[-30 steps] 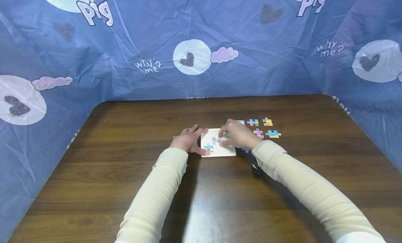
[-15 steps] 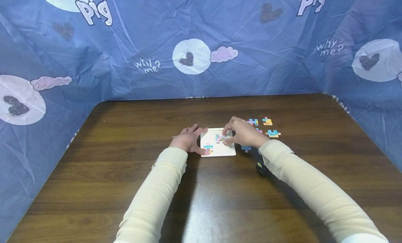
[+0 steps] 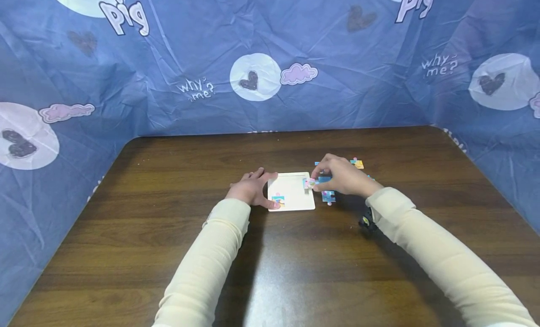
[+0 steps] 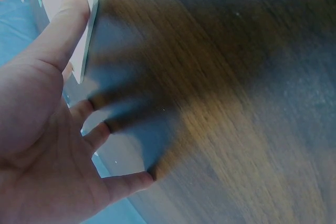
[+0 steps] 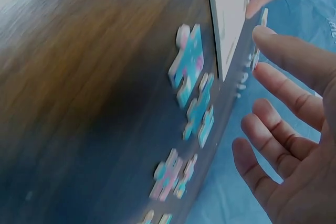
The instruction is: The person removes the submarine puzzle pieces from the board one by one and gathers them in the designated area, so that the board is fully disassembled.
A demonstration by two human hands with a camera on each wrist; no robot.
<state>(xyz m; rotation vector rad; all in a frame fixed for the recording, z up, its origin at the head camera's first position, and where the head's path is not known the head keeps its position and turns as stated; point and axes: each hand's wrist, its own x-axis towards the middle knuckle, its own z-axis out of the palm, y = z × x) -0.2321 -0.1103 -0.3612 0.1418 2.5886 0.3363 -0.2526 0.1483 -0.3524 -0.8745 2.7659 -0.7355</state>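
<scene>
A white puzzle tray point(image 3: 295, 195) lies on the table with one jigsaw piece point(image 3: 279, 199) in its near left corner. My left hand point(image 3: 249, 191) steadies the tray's left side, its thumb pressing near that corner. Its other fingers are spread, with several fingertips on the tabletop in the left wrist view. Over the tray's right edge, my right hand point(image 3: 342, 176) pinches a pink and blue jigsaw piece point(image 3: 308, 183) between thumb and index finger. In the right wrist view this held piece point(image 5: 264, 18) appears nearly edge-on.
Several loose jigsaw pieces lie right of the tray, among them a blue one point(image 3: 328, 196) close to its edge and a yellow one point(image 3: 357, 163) farther back. A blue printed cloth point(image 3: 185, 111) hangs behind the wooden table point(image 3: 190, 261).
My right hand has moved right with the pinched piece, from the tray's middle to its right edge. The left hand stays at the tray's left side.
</scene>
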